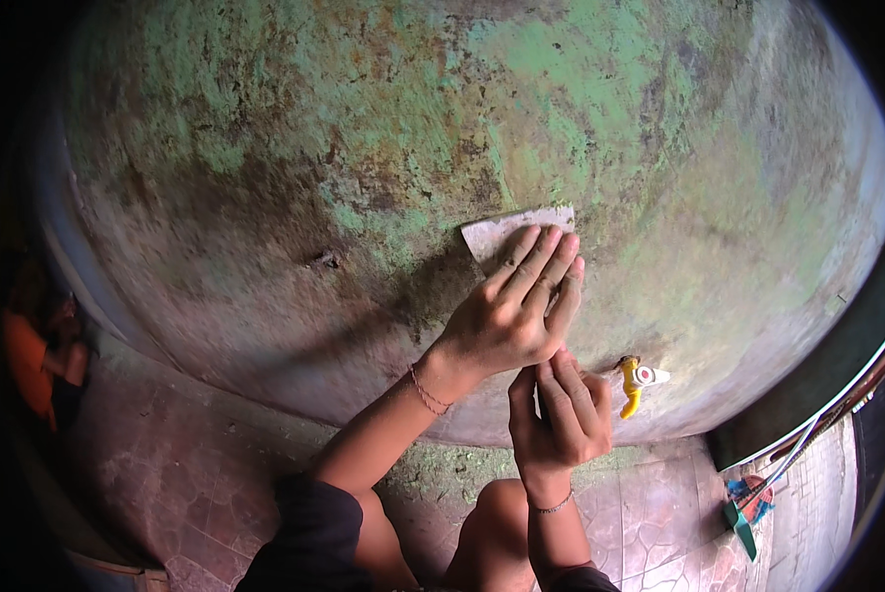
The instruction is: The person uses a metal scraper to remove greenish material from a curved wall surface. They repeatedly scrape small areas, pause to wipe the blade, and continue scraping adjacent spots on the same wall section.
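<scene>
Hands (512,321) hold scraper (487,235) against tank-like structure (225,197) with yellow tap (632,388).

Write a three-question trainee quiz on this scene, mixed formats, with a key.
1. Multiple choice: What lies over the pale blade?
A) A cloth
B) The person's left hand
C) A brush

2. True or false: The yellow tap is to the left of the person's right hand.

3. Fill in the blank: The bright paint patches above the pale blade are ____ in colour.

Key: 1. B; 2. False, it is to the right; 3. green.
</scene>
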Demonstrator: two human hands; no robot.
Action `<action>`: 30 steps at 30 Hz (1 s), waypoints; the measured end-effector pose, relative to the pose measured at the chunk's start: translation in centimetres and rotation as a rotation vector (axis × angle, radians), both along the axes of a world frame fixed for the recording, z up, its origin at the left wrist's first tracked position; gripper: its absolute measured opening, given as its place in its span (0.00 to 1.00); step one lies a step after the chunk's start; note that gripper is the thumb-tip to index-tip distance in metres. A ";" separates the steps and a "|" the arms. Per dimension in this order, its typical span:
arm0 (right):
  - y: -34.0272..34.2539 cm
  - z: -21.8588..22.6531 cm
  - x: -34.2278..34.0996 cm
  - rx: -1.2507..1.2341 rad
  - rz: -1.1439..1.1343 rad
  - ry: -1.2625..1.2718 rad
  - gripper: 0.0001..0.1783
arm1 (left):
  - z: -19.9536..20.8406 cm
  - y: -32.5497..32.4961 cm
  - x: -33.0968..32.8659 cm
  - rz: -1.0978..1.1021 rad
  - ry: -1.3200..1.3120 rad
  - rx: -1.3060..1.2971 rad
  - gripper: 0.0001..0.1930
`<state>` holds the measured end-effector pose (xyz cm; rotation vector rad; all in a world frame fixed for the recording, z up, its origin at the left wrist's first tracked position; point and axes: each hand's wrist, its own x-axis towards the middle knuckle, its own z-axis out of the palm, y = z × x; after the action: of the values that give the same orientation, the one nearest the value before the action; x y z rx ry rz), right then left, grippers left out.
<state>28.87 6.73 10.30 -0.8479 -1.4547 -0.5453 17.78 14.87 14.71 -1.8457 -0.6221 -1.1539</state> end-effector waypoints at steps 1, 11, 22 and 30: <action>0.0 0.0 0.0 0.013 0.000 0.008 0.16 | 0.0 0.0 -0.1 0.003 0.002 -0.010 0.16; -0.4 0.5 -0.5 0.004 -0.001 0.004 0.15 | 0.1 0.0 -0.6 -0.038 -0.020 -0.033 0.18; -0.1 0.8 -0.7 0.025 -0.009 -0.023 0.15 | 0.7 0.0 -0.9 -0.018 -0.010 -0.023 0.17; -0.2 1.0 -1.0 0.021 -0.013 -0.011 0.16 | 1.0 0.2 -1.0 -0.078 -0.039 -0.021 0.18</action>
<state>27.92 6.51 11.35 -0.8394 -1.4520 -0.5751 16.79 15.06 15.70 -1.8832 -0.5912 -1.2412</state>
